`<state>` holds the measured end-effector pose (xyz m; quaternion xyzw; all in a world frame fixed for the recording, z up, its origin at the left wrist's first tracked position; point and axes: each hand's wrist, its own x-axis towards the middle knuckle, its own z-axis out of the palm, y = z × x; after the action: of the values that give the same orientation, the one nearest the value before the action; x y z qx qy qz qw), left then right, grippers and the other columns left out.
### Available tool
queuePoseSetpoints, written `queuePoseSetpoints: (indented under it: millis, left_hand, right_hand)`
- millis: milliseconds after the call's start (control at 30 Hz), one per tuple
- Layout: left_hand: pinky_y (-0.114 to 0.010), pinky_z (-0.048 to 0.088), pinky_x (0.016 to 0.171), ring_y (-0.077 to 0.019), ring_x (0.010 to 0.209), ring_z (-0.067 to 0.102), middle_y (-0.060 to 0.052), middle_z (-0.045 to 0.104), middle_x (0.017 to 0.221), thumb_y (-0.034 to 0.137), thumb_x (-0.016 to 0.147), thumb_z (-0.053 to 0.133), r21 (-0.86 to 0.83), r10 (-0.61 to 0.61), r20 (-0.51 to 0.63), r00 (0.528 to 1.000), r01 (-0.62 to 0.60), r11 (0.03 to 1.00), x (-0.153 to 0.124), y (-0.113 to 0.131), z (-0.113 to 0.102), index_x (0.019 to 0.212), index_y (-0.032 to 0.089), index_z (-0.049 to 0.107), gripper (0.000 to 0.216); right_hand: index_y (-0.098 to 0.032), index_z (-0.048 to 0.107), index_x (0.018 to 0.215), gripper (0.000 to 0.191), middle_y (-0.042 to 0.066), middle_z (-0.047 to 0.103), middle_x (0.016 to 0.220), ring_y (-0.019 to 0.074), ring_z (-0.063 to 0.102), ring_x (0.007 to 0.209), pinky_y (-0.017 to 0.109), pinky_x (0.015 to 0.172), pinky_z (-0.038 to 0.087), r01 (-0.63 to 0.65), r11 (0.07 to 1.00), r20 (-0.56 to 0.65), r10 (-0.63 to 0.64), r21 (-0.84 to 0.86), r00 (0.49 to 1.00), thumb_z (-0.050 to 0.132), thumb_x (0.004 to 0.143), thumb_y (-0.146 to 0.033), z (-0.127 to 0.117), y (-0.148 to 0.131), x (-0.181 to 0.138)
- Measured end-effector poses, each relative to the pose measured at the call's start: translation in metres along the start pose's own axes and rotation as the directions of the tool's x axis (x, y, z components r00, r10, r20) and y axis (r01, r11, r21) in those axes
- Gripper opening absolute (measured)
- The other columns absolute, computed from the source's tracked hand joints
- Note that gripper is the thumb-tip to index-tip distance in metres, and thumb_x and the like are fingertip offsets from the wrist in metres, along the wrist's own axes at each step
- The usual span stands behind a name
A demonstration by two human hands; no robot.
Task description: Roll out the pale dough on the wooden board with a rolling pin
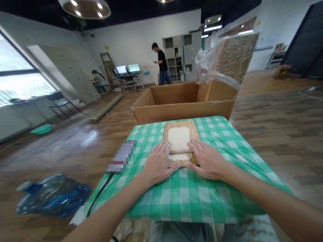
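A flattened sheet of pale dough (179, 135) lies on a wooden cutting board (193, 127). Across its near part runs a pale roll (180, 150); I cannot tell whether it is a rolling pin or rolled-up dough. A strip of dough shows on the near side of it. My left hand (158, 163) lies at the roll's left end, fingers stretched forward and thumb out over the board's near edge. At the right end rests my right hand (208, 159), its fingers likewise extended and its thumb apart. What lies beneath the fingers is hidden.
The board sits on a table with a green checked cloth (202, 201). A blurred phone (121, 157) with a black cable lies left. Beyond stands an open cardboard box (181, 112); a large water bottle (54, 195) is on the floor. Two people are farther back.
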<state>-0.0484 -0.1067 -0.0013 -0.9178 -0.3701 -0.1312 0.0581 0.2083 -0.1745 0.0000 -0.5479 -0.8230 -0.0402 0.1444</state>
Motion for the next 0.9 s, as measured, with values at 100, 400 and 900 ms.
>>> queuePoseSetpoints:
  millis: [100,400,900]
  left_hand:
    - [-0.054,0.026,0.128,-0.0373,0.153,0.038,-0.020,0.047,0.160,0.069,0.092,0.057,-0.018,0.003,-0.015,1.000,-0.003,1.000,-0.015,0.008,-0.004,0.157,0.009,0.039,0.090]
    - [-0.055,0.034,0.125,-0.0379,0.148,0.046,-0.020,0.053,0.155,0.067,0.088,0.064,-0.014,-0.046,0.018,0.999,0.047,0.999,-0.018,0.018,-0.016,0.151,0.014,0.046,0.085]
    - [-0.052,0.031,0.127,-0.0372,0.153,0.040,-0.021,0.045,0.163,0.071,0.085,0.062,-0.046,0.007,0.041,0.999,-0.005,0.999,-0.008,0.009,-0.006,0.158,0.009,0.038,0.099]
  right_hand:
    - [0.000,0.039,0.160,0.093,0.026,0.041,0.164,0.0380,0.038,0.153,0.053,0.127,0.029,0.023,1.000,0.002,-0.023,-0.003,1.000,0.044,0.099,-0.071,-0.003,-0.009,-0.015]
    - [-0.003,0.030,0.164,0.096,0.025,0.033,0.168,0.0401,0.031,0.156,0.057,0.126,0.028,0.057,0.998,-0.026,-0.056,0.027,0.998,0.047,0.098,-0.071,-0.005,-0.021,-0.040]
    - [-0.008,0.037,0.163,0.093,0.020,0.034,0.169,0.0379,0.034,0.155,0.053,0.125,0.031,0.021,0.995,0.044,-0.025,0.095,0.999,0.047,0.098,-0.073,0.000,-0.009,0.007]
